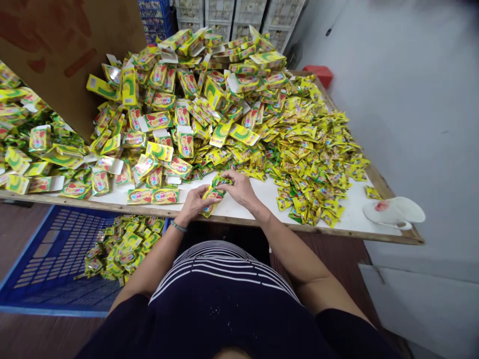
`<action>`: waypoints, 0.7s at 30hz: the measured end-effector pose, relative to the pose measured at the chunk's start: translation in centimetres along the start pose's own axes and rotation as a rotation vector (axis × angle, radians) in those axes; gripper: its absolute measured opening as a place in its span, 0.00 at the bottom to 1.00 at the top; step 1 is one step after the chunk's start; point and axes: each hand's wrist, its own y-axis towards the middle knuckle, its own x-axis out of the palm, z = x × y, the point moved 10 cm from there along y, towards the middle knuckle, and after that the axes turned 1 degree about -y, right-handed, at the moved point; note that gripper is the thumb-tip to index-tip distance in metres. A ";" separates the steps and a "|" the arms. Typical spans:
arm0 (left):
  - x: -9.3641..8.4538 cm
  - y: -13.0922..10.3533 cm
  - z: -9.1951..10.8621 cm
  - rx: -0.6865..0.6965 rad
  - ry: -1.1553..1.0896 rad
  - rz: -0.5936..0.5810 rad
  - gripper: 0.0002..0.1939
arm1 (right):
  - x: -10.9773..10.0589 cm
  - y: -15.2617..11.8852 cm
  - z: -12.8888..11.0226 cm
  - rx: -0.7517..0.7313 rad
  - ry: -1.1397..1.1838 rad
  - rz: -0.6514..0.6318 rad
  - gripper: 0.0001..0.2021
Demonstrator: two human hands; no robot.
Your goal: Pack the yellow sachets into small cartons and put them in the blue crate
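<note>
My left hand (194, 203) grips a small yellow-green printed box (212, 198), held tilted just above the table's front edge. At the box's upper end, my right hand (239, 187) is closed, its fingertips on a small yellow-green packet (220, 181). Whether that packet is partly inside the box I cannot tell. Two similar boxes (152, 196) lie end to end on the white table to the left of my hands. Loose yellow packets (310, 159) are heaped to the right, and many boxes (183, 114), several with open flaps, are piled beyond.
A blue crate (48, 279) below the table's left front holds filled-looking boxes. A large cardboard sheet (75, 55) stands at the left. At the table's right corner lies a white scoop-like container (392, 210). Stacked white crates (219, 15) stand behind; a wall (411, 124) bounds the right.
</note>
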 end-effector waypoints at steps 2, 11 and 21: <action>0.3 -0.1 -0.4 -0.051 -0.061 -0.018 0.23 | 0.2 -0.3 0.1 0.008 0.019 0.005 0.16; -0.1 -0.4 -0.9 -0.070 -0.163 0.103 0.24 | -0.1 -1.9 -0.6 0.002 -0.058 0.039 0.15; -0.1 -1.6 -1.3 -0.105 -0.239 0.164 0.26 | 1.0 -3.0 -0.4 0.020 -0.146 0.129 0.12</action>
